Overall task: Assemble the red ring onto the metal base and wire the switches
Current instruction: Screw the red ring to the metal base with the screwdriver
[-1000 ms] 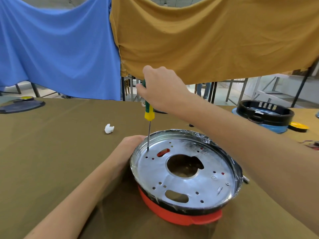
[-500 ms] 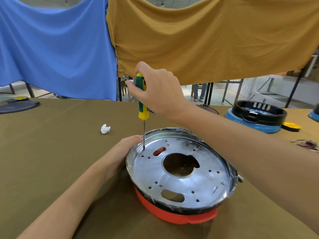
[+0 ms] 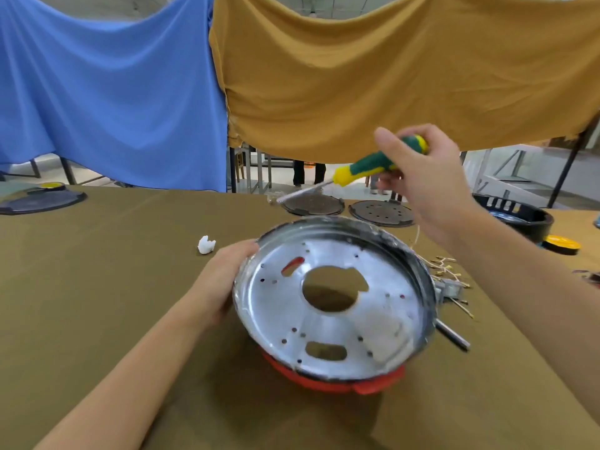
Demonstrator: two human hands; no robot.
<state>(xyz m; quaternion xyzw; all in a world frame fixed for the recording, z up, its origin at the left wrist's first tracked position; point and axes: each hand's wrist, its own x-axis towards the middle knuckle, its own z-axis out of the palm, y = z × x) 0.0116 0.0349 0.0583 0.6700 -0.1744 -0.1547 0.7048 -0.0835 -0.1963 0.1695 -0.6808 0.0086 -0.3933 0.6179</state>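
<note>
At frame centre, the left hand (image 3: 224, 280) grips the metal base (image 3: 331, 303) over the red ring (image 3: 328, 383); upper right, the right hand (image 3: 425, 180) clasps a screwdriver (image 3: 367, 167).

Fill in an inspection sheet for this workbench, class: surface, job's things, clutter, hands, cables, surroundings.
Surface: table under an olive cloth.
Job's things: metal base tilted on the red ring; screwdriver lifted clear.
Clutter: white scrap; two dark discs; black tub.
Hands: left hand holds the base's rim; right hand grips the screwdriver.
Cables: thin wires with brass ends right of the base.
Surroundings: blue cloth, mustard cloth hanging behind.
</note>
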